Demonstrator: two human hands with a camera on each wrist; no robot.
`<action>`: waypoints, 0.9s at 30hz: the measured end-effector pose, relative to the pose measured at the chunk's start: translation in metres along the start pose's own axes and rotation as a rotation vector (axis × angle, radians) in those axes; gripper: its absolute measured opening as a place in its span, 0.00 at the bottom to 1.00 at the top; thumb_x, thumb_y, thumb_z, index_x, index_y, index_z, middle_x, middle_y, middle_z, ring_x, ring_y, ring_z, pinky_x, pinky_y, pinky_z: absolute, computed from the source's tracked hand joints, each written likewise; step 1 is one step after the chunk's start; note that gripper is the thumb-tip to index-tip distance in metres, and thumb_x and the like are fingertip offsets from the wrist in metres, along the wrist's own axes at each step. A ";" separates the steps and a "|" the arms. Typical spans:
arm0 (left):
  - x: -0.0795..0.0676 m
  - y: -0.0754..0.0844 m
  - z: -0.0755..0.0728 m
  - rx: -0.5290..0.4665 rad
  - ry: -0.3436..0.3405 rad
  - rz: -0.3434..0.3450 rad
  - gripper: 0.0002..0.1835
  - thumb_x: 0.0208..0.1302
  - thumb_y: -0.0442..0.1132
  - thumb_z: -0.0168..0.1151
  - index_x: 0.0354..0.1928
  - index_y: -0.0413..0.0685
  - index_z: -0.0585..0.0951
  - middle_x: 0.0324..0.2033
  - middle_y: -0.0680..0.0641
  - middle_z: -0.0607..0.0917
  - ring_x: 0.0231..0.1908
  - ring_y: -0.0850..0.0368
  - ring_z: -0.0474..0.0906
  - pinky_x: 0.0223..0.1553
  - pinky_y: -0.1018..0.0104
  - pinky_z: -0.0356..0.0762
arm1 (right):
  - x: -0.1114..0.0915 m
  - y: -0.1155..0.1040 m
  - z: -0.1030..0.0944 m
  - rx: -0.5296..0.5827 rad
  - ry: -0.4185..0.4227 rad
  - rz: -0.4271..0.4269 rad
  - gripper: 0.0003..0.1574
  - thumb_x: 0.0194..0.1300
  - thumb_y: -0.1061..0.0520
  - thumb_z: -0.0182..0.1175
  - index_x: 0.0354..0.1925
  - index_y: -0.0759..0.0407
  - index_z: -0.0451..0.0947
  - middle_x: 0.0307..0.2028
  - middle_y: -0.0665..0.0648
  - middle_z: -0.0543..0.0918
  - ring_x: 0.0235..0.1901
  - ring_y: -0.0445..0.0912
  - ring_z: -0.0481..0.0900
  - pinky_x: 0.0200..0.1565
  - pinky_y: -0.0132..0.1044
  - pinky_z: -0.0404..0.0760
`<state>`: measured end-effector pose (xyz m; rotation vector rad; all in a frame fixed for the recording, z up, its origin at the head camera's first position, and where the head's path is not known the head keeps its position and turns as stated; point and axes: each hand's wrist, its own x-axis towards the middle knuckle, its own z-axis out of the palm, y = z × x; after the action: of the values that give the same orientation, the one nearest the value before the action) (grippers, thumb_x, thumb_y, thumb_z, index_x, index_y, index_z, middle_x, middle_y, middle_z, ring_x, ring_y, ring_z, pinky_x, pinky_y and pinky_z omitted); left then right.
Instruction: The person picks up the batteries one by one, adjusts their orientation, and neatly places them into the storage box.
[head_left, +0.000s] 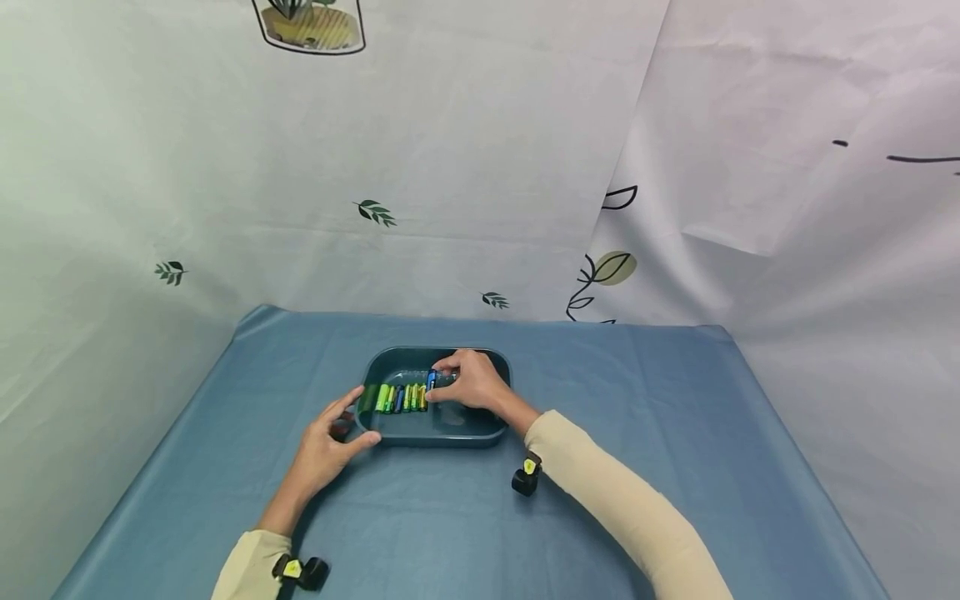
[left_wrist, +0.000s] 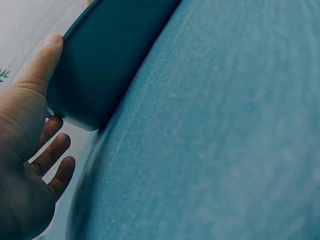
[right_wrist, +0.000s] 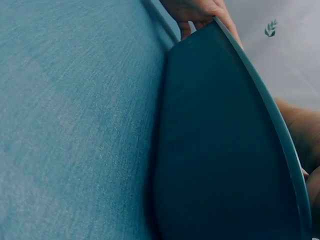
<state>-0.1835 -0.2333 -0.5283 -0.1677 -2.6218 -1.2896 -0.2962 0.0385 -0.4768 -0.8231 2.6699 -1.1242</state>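
Note:
A dark teal tray point(head_left: 442, 440) with raised sides stands on the table. Inside it, toward the left, several small batteries point(head_left: 400, 398) lie side by side in a row, mostly green and yellow with a dark blue one among them. My right hand point(head_left: 476, 382) reaches over the tray and pinches a blue battery point(head_left: 431, 380) between thumb and fingers at the right end of that row. With thumb on the rim and fingers along the left end, my left hand point(head_left: 324, 450) holds the tray's near left corner. In the left wrist view, the lower fingers point(left_wrist: 52, 155) hang loosely curled below the tray.
Blue cloth point(head_left: 450, 517) covers the table around the tray. Behind it hangs a pale curtain point(head_left: 465, 167) printed with leaves, with more pale fabric on both sides. Each wrist carries a small black camera, the left one point(head_left: 303, 572) and the right one point(head_left: 527, 477).

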 end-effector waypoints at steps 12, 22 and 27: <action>0.000 -0.002 0.001 0.006 0.002 -0.001 0.44 0.58 0.45 0.78 0.76 0.51 0.69 0.62 0.36 0.77 0.52 0.41 0.78 0.50 0.39 0.77 | 0.002 0.000 0.005 -0.023 -0.011 0.003 0.30 0.57 0.42 0.78 0.55 0.53 0.87 0.37 0.48 0.83 0.34 0.39 0.77 0.34 0.34 0.73; 0.001 -0.002 0.001 0.009 0.006 -0.002 0.45 0.58 0.45 0.79 0.76 0.51 0.69 0.62 0.37 0.77 0.50 0.42 0.78 0.49 0.40 0.77 | 0.004 -0.001 0.005 -0.046 -0.006 0.036 0.30 0.56 0.43 0.78 0.54 0.51 0.88 0.35 0.48 0.83 0.26 0.40 0.73 0.30 0.32 0.68; 0.000 -0.002 0.002 0.005 0.005 -0.001 0.45 0.58 0.44 0.79 0.76 0.51 0.69 0.62 0.36 0.77 0.50 0.42 0.78 0.49 0.40 0.77 | 0.004 -0.002 0.007 -0.042 -0.011 0.068 0.30 0.56 0.42 0.78 0.55 0.50 0.87 0.33 0.46 0.82 0.24 0.40 0.71 0.28 0.32 0.67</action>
<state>-0.1847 -0.2332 -0.5311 -0.1625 -2.6206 -1.2822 -0.2965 0.0309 -0.4796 -0.7372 2.6994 -1.0481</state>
